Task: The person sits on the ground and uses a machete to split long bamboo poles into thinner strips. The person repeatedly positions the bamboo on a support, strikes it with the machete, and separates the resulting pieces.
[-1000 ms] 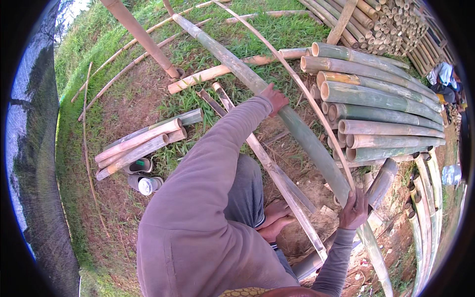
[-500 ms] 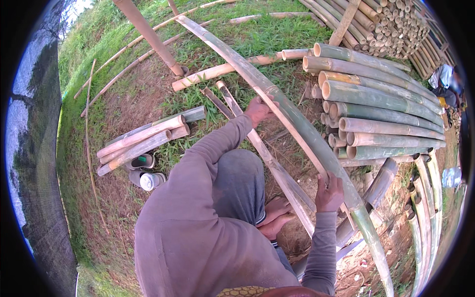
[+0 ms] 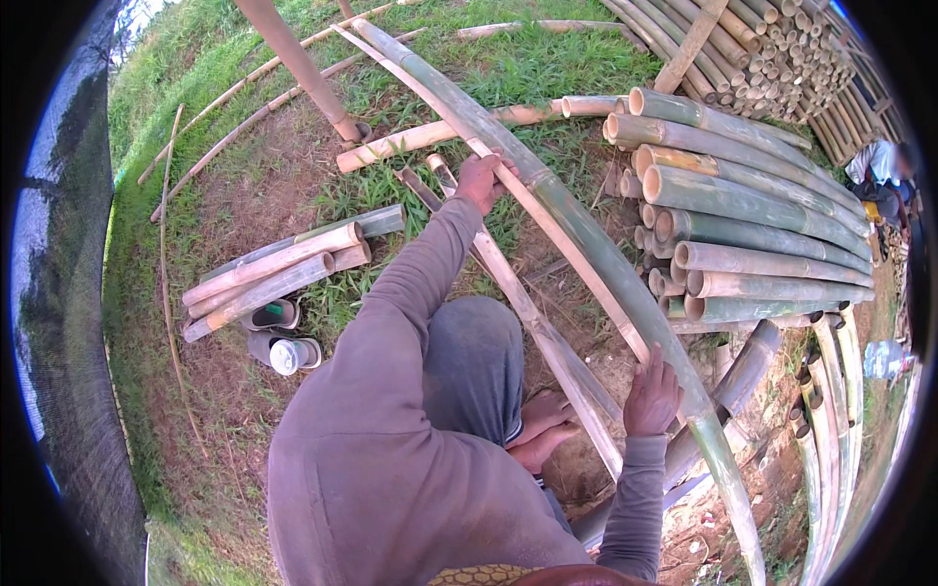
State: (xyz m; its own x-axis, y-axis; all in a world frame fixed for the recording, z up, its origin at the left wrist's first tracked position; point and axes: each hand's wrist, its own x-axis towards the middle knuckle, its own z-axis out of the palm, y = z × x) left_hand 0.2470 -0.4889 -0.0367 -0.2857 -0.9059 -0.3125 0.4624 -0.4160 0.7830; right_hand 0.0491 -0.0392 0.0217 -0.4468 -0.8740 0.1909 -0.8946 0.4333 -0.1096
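Observation:
A long green bamboo pole (image 3: pixel 586 234) slants from the far left down to the near right. Along its left side lies a pale, narrow bamboo strip (image 3: pixel 562 239), its far end standing slightly apart from the pole. My left hand (image 3: pixel 482 183) is closed around the strip at mid-length. Farther down, my right hand (image 3: pixel 652 396) rests against the strip and pole with fingers stretched out; part of the strip is hidden beneath it. Between my bent leg and the pole, a split bamboo piece (image 3: pixel 547 337) lies slanted near my bare feet.
Cut bamboo poles (image 3: pixel 762 195) are stacked on the right, with a bundle of thinner poles (image 3: pixel 782 59) behind. Short bamboo lengths (image 3: pixel 283 264) lie at left beside shoes and a white-lidded container (image 3: pixel 287 356). A brown post (image 3: pixel 293 63) stands at far left. Another person (image 3: pixel 879 166) is at far right.
The strip has slid toward the far left, its end now showing beside the pole's tip. My left hand moved left with it. My right hand's fingers have straightened.

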